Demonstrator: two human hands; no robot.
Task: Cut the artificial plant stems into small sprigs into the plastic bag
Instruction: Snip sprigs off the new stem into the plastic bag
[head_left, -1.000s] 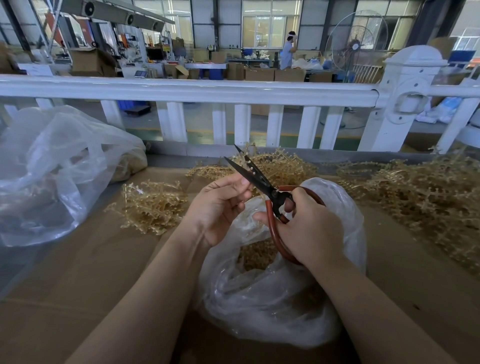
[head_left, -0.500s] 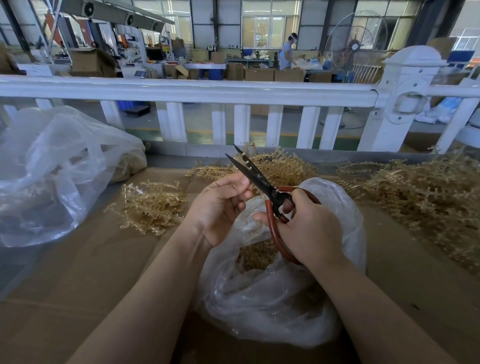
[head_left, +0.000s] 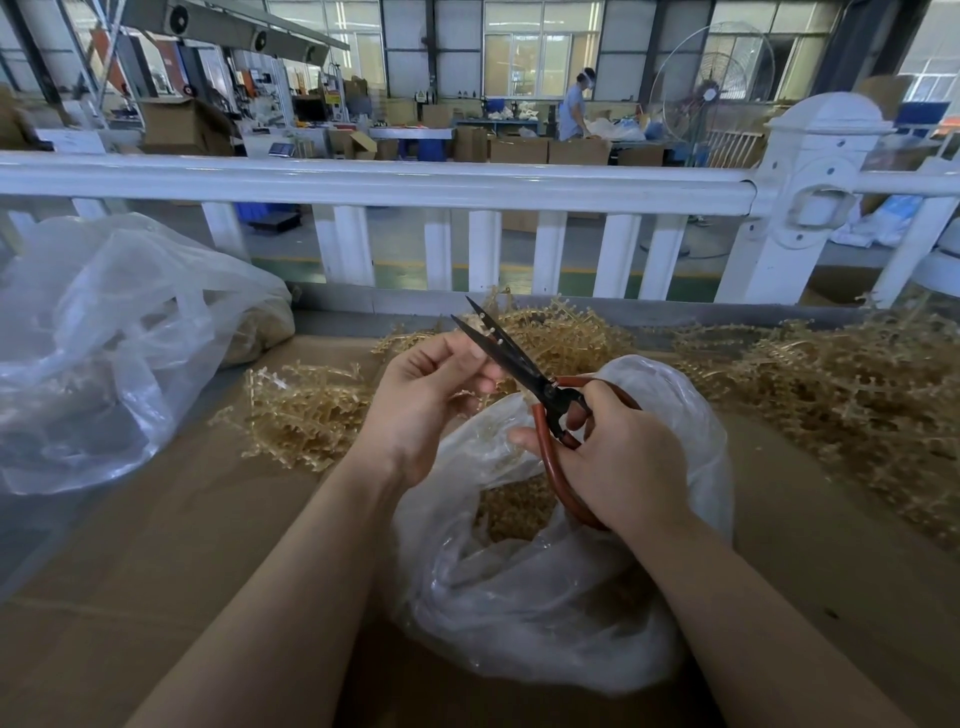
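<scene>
You have two hands here, your left hand (head_left: 426, 395) and your right hand (head_left: 618, 457). You have one pair of scissors (head_left: 524, 371). There are two plastic bags: the bag by your hands (head_left: 545, 597) and the big bag (head_left: 104, 353). Three heaps of plant stems lie around: left heap (head_left: 301, 410), middle heap (head_left: 561, 332), right heap (head_left: 841, 384).

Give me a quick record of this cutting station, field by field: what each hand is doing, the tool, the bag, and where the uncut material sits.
left hand: pinches a small stem piece by the blades
right hand: grips the scissors by their red handles
scissors: blades slightly apart, pointing up and away
plastic bag: open under both hands, cut sprigs inside
uncut stems: a pile left of the bag, a larger pile to the right
surface: brown cardboard
other: second clear bag at far left; white railing behind
</scene>
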